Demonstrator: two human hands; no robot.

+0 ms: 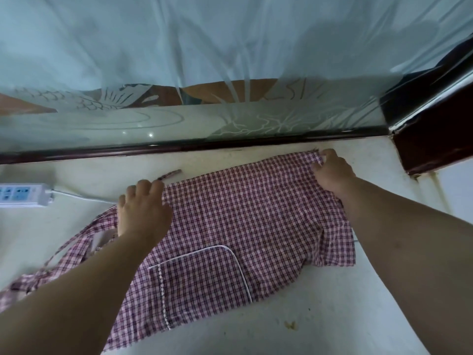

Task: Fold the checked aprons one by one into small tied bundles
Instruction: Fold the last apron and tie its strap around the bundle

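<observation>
A red-and-white checked apron (243,219) lies spread on a pale surface, with a white-trimmed pocket (202,275) near me. Its straps (76,242) trail off to the left, and one tie end (170,174) pokes out behind my left hand. My left hand (143,208) rests on the apron's far left corner, fingers curled over the cloth edge. My right hand (330,170) pinches the far right corner near the window frame. The apron's right side is bunched and partly folded under my right forearm.
A white power strip (23,194) with its cable lies at the left. A dark wooden window frame (204,144) with etched glass and a pale curtain runs along the back. A dark wooden post (430,144) stands at the right corner.
</observation>
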